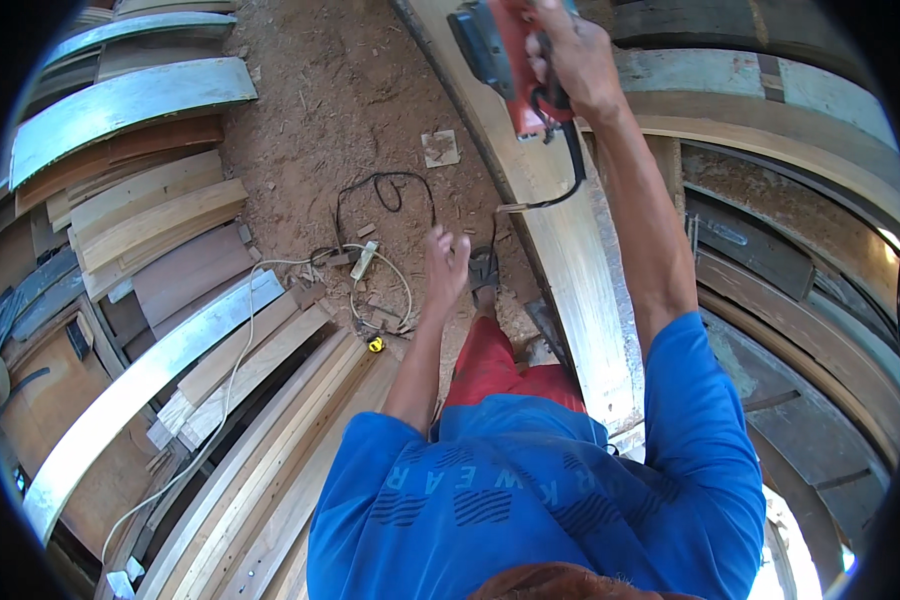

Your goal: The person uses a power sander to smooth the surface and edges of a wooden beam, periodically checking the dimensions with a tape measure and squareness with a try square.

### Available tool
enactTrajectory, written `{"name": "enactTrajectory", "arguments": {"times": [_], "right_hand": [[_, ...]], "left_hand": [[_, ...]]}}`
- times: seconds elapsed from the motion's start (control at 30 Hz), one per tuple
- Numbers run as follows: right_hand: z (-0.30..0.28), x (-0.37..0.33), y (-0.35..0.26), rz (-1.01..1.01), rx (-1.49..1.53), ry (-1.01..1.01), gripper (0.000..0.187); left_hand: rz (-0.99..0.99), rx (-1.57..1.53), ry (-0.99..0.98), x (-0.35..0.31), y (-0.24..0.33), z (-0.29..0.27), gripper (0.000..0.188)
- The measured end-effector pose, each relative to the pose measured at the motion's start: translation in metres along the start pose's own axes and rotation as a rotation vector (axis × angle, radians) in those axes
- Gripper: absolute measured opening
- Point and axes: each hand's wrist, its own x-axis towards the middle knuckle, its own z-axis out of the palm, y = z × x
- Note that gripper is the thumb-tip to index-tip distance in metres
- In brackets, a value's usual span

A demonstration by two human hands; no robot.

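Observation:
My right hand (575, 65) grips a red and dark grey electric planer (515, 60) at the top of the view, over a long pale plank (570, 260). The planer's underside is hidden. Its black cord (576, 165) trails from the rear and drops over the plank's left edge. Left of the plank, my left hand (447, 262) hangs with its fingers curled in. A black cord (410, 178) on the ground side meets its fingertips in the picture; whether the fingers hold it is hidden.
A white power strip (365, 260) and a yellow tape measure (376, 345) lie left of my legs. Wood scraps and shavings litter the dirt floor (310, 120). Stacked boards (160, 215) line the left side; more timber (770, 240) lies to the right. A pale cable (235, 380) crosses the left boards.

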Motion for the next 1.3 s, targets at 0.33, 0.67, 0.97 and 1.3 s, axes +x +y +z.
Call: {"name": "enactTrajectory", "arguments": {"times": [0.33, 0.67, 0.97, 1.3], "right_hand": [[-0.096, -0.197, 0.064, 0.152, 0.105, 0.309, 0.051], [-0.154, -0.415, 0.151, 0.365, 0.053, 0.468, 0.046], [-0.136, -0.43, 0.138, 0.419, 0.158, 0.19, 0.044], [-0.133, -0.429, 0.123, 0.24, 0.26, 0.321, 0.06]], "left_hand": [[0.261, 0.361, 0.119, 0.135, 0.135, 0.071, 0.107], [0.112, 0.087, 0.142, 0.076, 0.085, 0.102, 0.091], [0.081, 0.193, -0.309, -0.131, -0.057, 0.13, 0.085], [0.291, 0.989, -0.684, -0.187, 0.042, 0.09, 0.078]]}}
